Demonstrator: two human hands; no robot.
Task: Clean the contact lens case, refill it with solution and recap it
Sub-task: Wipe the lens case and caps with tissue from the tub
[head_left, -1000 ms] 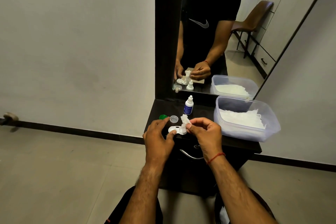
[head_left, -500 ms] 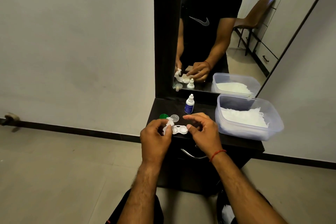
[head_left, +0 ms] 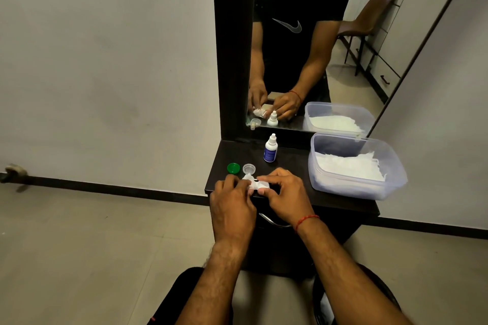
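The white contact lens case (head_left: 260,185) lies at the front edge of the dark dresser top (head_left: 295,166), both caps off. My left hand (head_left: 232,203) pinches a small wad of white tissue (head_left: 247,179) and presses it into the case's left well. My right hand (head_left: 286,192) holds the case's right end between thumb and fingers. A green cap (head_left: 233,168) and a clear cap (head_left: 249,168) lie just behind the case. The small white solution bottle (head_left: 270,148) with a blue label stands upright further back.
A clear plastic tub (head_left: 396,182) with white tissues sits on the dresser's right side. A mirror (head_left: 317,60) rises behind, reflecting my hands and a chair. A metal drawer handle (head_left: 272,221) is below the top. Bare wall and tiled floor lie to the left.
The tissue passed from my right hand to my left, which now presses it into the left well. My right hand shifted to hold the case's right end.
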